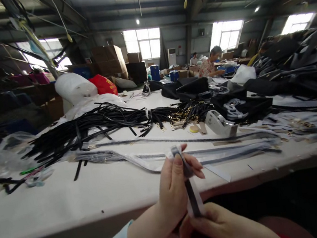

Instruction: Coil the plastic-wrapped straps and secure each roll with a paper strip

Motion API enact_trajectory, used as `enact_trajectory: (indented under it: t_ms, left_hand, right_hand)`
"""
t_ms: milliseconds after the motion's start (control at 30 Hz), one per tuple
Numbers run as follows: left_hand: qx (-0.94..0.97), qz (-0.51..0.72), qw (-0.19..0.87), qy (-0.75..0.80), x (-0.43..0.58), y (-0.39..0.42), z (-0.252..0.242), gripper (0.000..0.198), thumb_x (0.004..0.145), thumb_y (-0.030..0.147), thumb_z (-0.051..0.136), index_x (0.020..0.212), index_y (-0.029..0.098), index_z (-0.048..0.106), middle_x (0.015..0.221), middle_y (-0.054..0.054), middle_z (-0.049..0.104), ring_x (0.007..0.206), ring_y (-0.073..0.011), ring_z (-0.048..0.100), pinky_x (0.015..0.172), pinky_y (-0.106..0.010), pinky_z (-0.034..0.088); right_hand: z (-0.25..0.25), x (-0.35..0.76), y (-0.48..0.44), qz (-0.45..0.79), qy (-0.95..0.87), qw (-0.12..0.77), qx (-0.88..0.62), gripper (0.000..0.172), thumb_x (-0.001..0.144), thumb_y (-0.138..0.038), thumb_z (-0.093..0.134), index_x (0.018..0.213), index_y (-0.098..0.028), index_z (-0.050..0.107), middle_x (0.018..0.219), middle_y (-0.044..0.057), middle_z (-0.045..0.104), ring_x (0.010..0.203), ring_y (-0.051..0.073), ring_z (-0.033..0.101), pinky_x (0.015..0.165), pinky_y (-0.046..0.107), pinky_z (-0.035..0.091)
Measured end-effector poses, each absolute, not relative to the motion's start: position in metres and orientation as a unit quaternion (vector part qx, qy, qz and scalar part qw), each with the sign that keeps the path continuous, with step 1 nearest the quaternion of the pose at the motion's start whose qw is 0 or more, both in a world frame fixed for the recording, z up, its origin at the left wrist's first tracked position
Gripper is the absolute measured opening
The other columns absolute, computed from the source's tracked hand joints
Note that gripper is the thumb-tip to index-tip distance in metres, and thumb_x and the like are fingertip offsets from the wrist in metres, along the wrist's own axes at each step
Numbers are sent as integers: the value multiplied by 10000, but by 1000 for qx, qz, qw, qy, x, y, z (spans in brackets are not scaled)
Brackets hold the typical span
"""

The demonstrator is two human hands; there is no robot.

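Both my hands hold one black strap (193,197) wrapped in clear plastic, in front of the table's near edge. My left hand (171,184) is closed on its upper part, thumb pressed over a folded or looped section. Lower down and to the right, my right hand (218,221) grips the same strap between thumb and fingers. The strap's lower end is hidden behind my right hand. Just beyond my hands, several plastic-wrapped straps (211,154) lie lengthwise across the table.
On the white table (55,206) lies a large bundle of black straps (96,122) with gold clasps (186,113). A tape dispenser (220,123) stands right of centre. More wrapped straps (311,124) are piled at the right. A co-worker (211,63) sits farther back.
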State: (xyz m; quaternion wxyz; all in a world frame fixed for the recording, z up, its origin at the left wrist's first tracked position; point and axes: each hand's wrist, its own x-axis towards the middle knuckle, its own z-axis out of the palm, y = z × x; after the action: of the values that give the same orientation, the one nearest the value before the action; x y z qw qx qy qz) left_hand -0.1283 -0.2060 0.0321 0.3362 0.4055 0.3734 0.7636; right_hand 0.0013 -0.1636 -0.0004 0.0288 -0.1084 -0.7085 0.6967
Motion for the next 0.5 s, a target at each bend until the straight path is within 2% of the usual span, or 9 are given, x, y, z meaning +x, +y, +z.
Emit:
enact_trajectory:
  t_ms: [67,133,200,267,333,367,433,467,500]
  left_hand:
    - [493,738,142,438,-143,-198,19,326,1009,320,365,1280,172,469,811,-28,635,727,-141,628,783,-310,509]
    - [592,651,-7,476,-158,-194,-1,372,1002,270,339,1348,159,423,830,-44,650,762,-163,633,853,-363,496]
    - [684,546,-127,468,-168,-193,-21,440,981,300,354,1377,114,405,907,-101,683,794,-201,648,818,-381,511]
    - [745,454,-198,446,-169,-196,-35,495,949,431,395,1283,82,505,916,-149,699,777,-236,657,717,-369,524]
    - [773,394,-186,461,-163,-200,-41,456,934,492,395,1020,113,632,747,-122,683,634,-214,623,584,-320,484]
    - [773,378,-147,487,-157,-201,-41,439,946,476,368,874,139,639,643,-90,642,552,-186,574,530,-294,440]
    - [750,364,-24,552,-145,-204,-34,480,979,414,287,674,175,571,524,-35,536,468,-137,465,482,-262,348]
    - [730,363,61,576,-139,-205,-29,519,989,419,251,632,179,540,510,-21,501,466,-124,435,481,-254,322]
    - [701,366,162,590,-134,-205,-23,557,993,460,224,621,179,530,506,-9,477,468,-116,419,479,-246,306]
  right_hand:
    - [-3,13,-164,722,-686,-12,-91,367,899,-460,594,908,-140,772,785,37,690,782,156,611,752,237,476]
    - [-5,28,-160,751,-652,-5,-102,364,860,-460,648,866,-117,770,723,36,661,660,105,558,608,177,428]
    - [-6,45,-150,788,-604,16,-118,418,850,-499,643,840,-96,750,610,26,613,520,72,495,477,151,354]
    - [-4,58,-134,800,-583,50,-133,481,820,-564,635,786,-91,716,470,-12,525,376,52,402,384,155,282]
    - [-1,67,-116,746,-630,111,-184,473,804,-577,632,731,-112,683,415,-29,488,322,59,375,359,173,285]
    - [0,69,-108,684,-675,158,-226,422,800,-541,646,733,-126,678,452,-15,531,359,83,444,390,186,347]
    - [1,70,-98,513,-757,259,-311,270,789,-411,670,875,-156,691,708,45,683,634,178,643,592,249,508]
    - [-1,68,-97,433,-785,295,-330,277,777,-338,667,1002,-176,682,899,71,712,842,228,672,749,303,537]
    - [-3,66,-100,378,-807,314,-329,376,762,-275,654,1130,-199,646,1080,86,690,1028,261,638,899,361,510]
